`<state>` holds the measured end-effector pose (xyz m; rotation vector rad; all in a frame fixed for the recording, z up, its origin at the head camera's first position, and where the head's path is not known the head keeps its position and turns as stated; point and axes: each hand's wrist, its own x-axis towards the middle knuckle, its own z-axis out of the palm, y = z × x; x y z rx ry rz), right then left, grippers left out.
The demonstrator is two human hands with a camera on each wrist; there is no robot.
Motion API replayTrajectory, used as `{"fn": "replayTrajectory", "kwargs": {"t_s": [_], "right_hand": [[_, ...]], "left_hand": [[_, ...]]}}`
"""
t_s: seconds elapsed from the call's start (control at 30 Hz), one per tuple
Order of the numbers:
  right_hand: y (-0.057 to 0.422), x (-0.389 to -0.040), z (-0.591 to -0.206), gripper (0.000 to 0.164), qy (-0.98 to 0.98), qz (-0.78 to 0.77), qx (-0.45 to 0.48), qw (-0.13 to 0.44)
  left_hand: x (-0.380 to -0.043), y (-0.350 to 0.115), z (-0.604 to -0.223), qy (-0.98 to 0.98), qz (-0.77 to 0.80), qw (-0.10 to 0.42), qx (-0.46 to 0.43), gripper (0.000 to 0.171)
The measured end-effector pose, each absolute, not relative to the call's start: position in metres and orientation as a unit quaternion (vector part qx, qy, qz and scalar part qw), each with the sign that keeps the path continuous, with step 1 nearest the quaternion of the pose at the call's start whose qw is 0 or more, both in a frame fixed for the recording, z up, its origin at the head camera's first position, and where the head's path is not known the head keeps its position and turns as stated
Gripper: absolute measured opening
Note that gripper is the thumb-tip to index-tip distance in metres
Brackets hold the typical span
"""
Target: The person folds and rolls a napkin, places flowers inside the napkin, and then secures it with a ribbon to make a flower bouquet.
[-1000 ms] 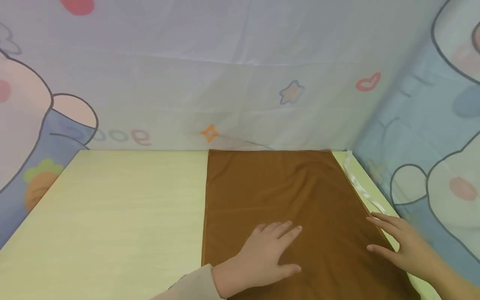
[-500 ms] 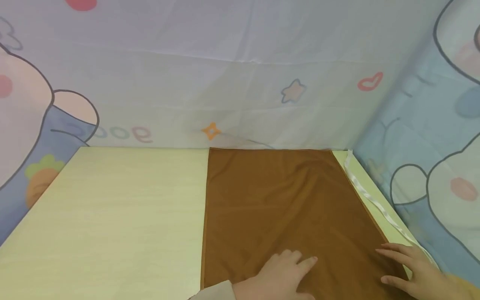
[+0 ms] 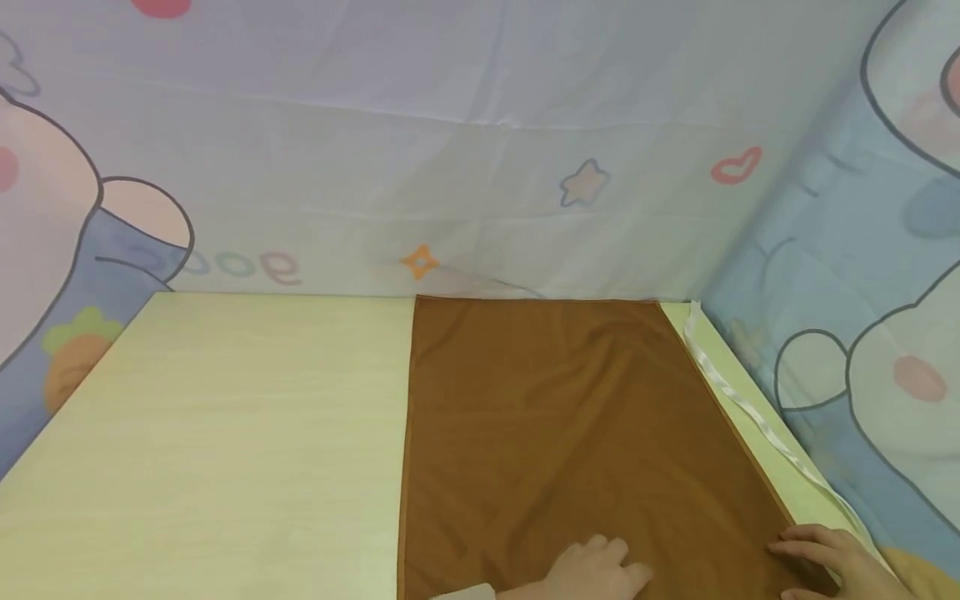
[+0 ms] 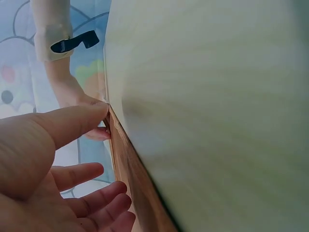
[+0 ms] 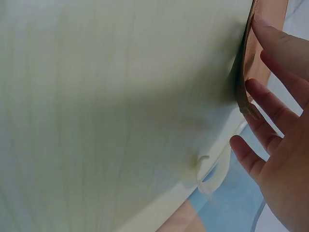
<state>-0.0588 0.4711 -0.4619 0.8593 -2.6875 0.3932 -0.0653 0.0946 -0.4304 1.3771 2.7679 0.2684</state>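
Several pale, mirror-reversed letters (image 3: 238, 265), seemingly "goo" with the rest faint, show on the printed white fabric backdrop (image 3: 337, 192). A wide brown cloth (image 3: 540, 433) lies over the right part of the pale yellow-green tabletop (image 3: 225, 450), beside a narrow white ribbon (image 3: 750, 408). The left hand (image 3: 592, 571) and right hand (image 3: 840, 562) are at its near end; each grip looks released, fingers loosely bent. Only the left wrist view shows a black strap (image 4: 75, 42) on the opposite sleeve; only the right, the ribbon's curled end.
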Motion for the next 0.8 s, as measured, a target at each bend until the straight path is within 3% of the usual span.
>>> {"fn": "replayTrajectory", "kwargs": {"t_s": [0.13, 0.33, 0.5, 0.63, 0.8], "right_hand": [[0.48, -0.061, -0.465, 0.065, -0.919, 0.137, 0.335, 0.157], [0.488, -0.062, -0.463, 0.068, -0.906, 0.159, 0.374, 0.117], [0.487, -0.062, -0.462, 0.06, -0.899, 0.205, 0.378, 0.083], [0.48, -0.059, -0.462, 0.051, -0.902, 0.219, 0.357, 0.102], [0.472, -0.054, -0.458, 0.037, -0.935, 0.192, 0.284, 0.092]], "left_hand": [[-0.067, 0.098, -0.432, 0.893, 0.093, 0.044, 0.438, 0.032], [-0.068, 0.097, -0.433, 0.892, 0.108, 0.059, 0.435, 0.027], [-0.068, 0.096, -0.431, 0.888, 0.111, 0.069, 0.44, 0.025], [-0.069, 0.095, -0.429, 0.881, 0.121, 0.095, 0.448, 0.029], [-0.068, 0.095, -0.428, 0.88, 0.106, 0.07, 0.458, 0.027]]}}
